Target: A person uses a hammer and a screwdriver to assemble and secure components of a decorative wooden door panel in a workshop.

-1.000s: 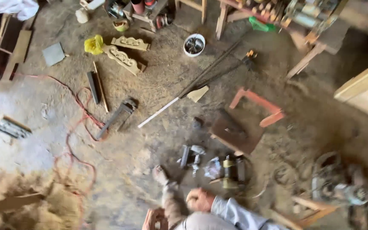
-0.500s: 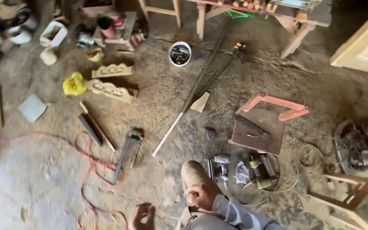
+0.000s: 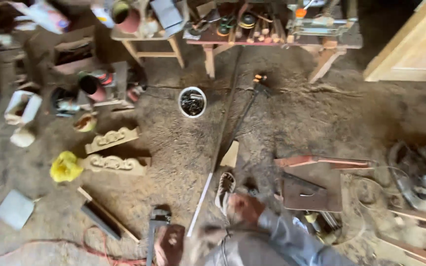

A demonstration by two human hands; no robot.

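My right hand [image 3: 245, 207] hangs low in the middle of the head view, its grey sleeve [image 3: 287, 236] running off to the lower right. The fingers are curled and blurred, and I cannot tell whether anything is in them. Just left of the hand is my foot in a light sandal [image 3: 225, 188] on the dusty floor. A white strip [image 3: 200, 202] and a long dark metal bar [image 3: 230, 118] lie beside that foot. A small wooden wedge [image 3: 230, 154] sits just beyond it. My left hand is out of view.
A white bucket [image 3: 192, 102] of dark bits stands ahead. Two carved wooden pieces [image 3: 113, 151] and a yellow cloth [image 3: 66, 166] lie left. A rusty red metal plate [image 3: 304, 192] lies right, with power tools [image 3: 420, 187] beyond. A cluttered workbench [image 3: 272, 37] and pale wooden panel [image 3: 417, 44] stand at the back.
The view has travelled forward across the floor: the bucket, bar and workbench are nearer and lower in frame. My foot has stepped ahead and my right hand has swung with it.
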